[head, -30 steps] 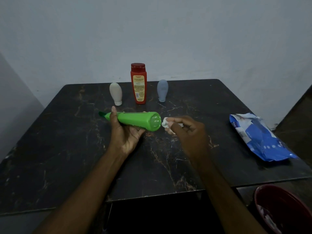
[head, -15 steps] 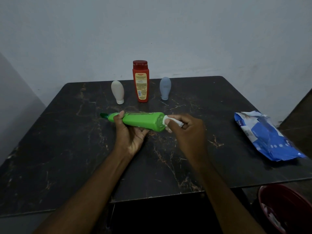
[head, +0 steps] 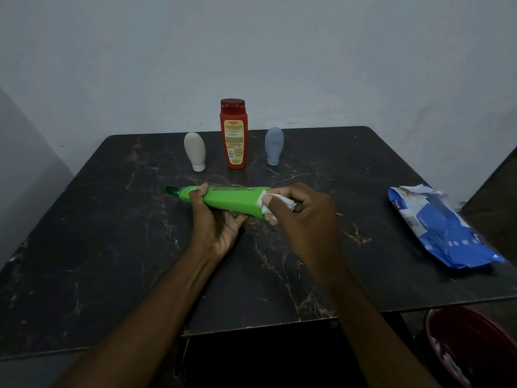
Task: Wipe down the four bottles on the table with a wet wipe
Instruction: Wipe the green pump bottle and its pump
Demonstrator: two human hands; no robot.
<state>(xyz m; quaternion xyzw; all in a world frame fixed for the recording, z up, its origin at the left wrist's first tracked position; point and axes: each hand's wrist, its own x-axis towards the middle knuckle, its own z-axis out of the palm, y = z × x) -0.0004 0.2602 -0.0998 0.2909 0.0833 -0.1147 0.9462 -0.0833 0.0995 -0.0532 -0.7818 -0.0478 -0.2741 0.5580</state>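
Over the table (head: 112, 247), left grip (head: 216, 222) holds green bottle (head: 232, 201) — right grip (head: 302, 217) pinches wipe (head: 284, 200)

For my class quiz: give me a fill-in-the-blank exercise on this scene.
The left hand grips the green bottle; ____ other bottles stand on the table.
The right hand pinches a ____ wet wipe against the green bottle's base.
The tallest bottle is ____.
The blue wipe packet lies near the table's ____ edge.
Missing words: three; white; red; right.

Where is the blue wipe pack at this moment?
In the head view, the blue wipe pack lies on the table near its right edge, to the right of the right hand and apart from it.
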